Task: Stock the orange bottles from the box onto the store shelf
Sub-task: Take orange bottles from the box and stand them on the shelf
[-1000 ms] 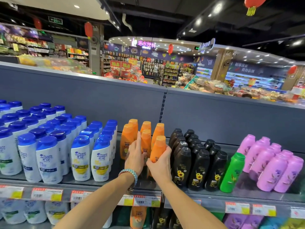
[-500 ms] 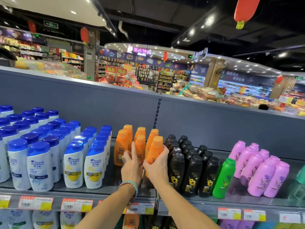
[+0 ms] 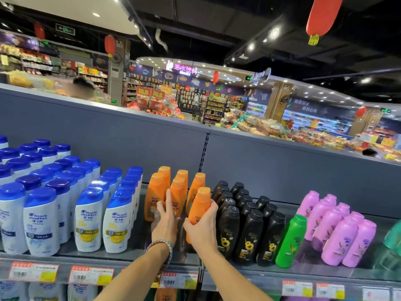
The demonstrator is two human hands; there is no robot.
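Front orange bottle [image 3: 200, 205]: I've got it in my R hand [image 3: 200, 230], fingers + thumb wrapped round its lower body, cap up, tilted a bit to the right. It's over the shelf [image 3: 130, 255], at the front-right of the orange group, just beside the black bottles [image 3: 249, 231]. Base is hidden behind the hand, so I can't tell if it's standing on the deck or lifted.

Other orange bottles [image 3: 156, 192] stand upright behind and to the left, approx. five, in short rows running toward the grey back panel [image 3: 108, 137]. My L hand [image 3: 165, 222] is on them: index finger straight up along the middle one, other fingers bent against the front-left one's label. Touching for sure; gripping or not, can't tell. Braided bracelet [image 3: 160, 246] on L wrist. The two hands are close together.

Outward: left of the orange group, white bottles w/ blue caps [image 3: 41, 222], many rows, front ones w/ yellow or blue labels. Right of the black ones, a single green bottle [image 3: 290, 242], tilted, then pink bottles [image 3: 338, 231], also tilted. Price tags [image 3: 91, 275] along the shelf's front edge; more bottles on the tier below, mostly cut off. Past the back panel, store aisles, blurry. Red lantern [image 3: 323, 16] hangs top right.
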